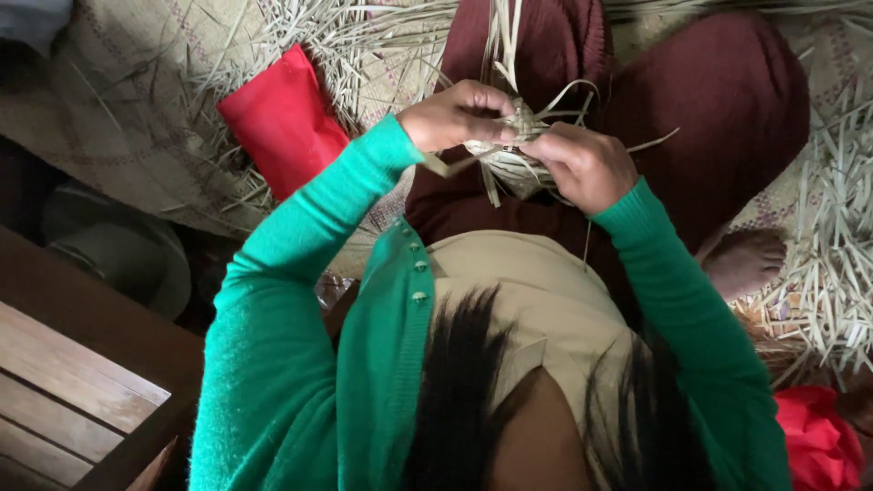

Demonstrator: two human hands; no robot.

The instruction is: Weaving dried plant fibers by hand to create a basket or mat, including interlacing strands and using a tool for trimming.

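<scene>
Woven straw piece (pixel 511 156), pale, partly plaited, loose strips sticking out: I see it held over the lap, between both hands. Left hand (pixel 456 115) pinches its upper left edge, fingers closed on the strips. Right hand (pixel 584 166) grips its right side, fingers curled shut around it. Red cloth (pixel 284 120) lies on the mat (pixel 118 109) among scattered straw (pixel 832 245), well apart.
</scene>
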